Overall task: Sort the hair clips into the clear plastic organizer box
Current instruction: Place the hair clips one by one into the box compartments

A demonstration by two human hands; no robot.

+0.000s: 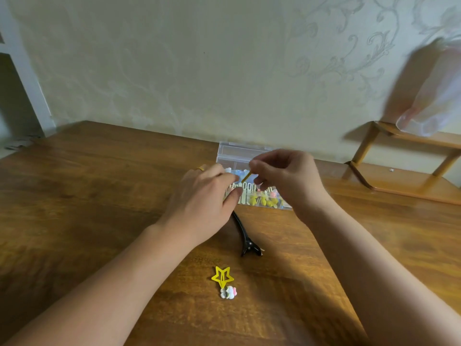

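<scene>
Pinching a thin yellow clip [245, 176] over the clear organizer box [239, 156], the right hand [287, 178] holds its upper end; the clip's long axis slants down toward the left hand [204, 203]. That hand's fingers lie fairly straight on the box, covering its left part. Blur obscures the box's contents. A black clip [245, 236], star clip [222, 276] and small white clip [228, 292] lie on the table [87, 196].

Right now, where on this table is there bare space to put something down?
Bare wood left of the left hand and right of the black clip. Crowded at the organizer box under both hands, and near the star clip.
</scene>
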